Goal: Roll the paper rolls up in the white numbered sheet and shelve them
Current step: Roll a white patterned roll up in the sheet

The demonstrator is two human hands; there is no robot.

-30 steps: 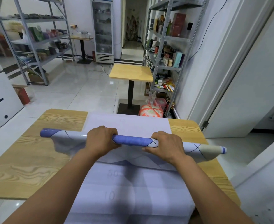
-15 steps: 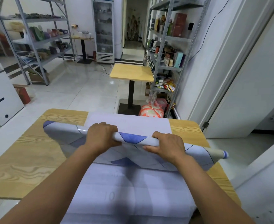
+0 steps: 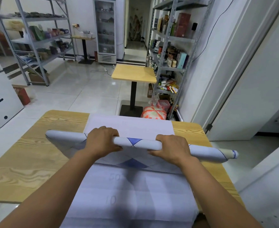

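Note:
A long paper roll (image 3: 140, 143), white with blue diamond shapes and thin lines, lies crosswise over the white numbered sheet (image 3: 130, 193) on the wooden table (image 3: 28, 163). Its right end (image 3: 231, 154) sticks out past the table edge. My left hand (image 3: 101, 140) grips the roll left of its middle, fingers curled over the top. My right hand (image 3: 172, 148) grips it to the right in the same way. A loose flap of the patterned paper hangs under the roll onto the sheet. Faint numbers 50 and 10 show on the sheet near me.
A small square yellow table (image 3: 133, 74) stands ahead on the tiled floor. Metal shelving (image 3: 170, 51) full of goods lines the right wall, with an orange bag (image 3: 153, 113) at its foot. More shelves (image 3: 36, 38) stand at left, and a white cabinet (image 3: 0, 99) nearer.
The roll has turned and moved a little away from me over the sheet. Its blue band rolled out of sight, leaving mostly white paper on top. Both hands kept their grip.

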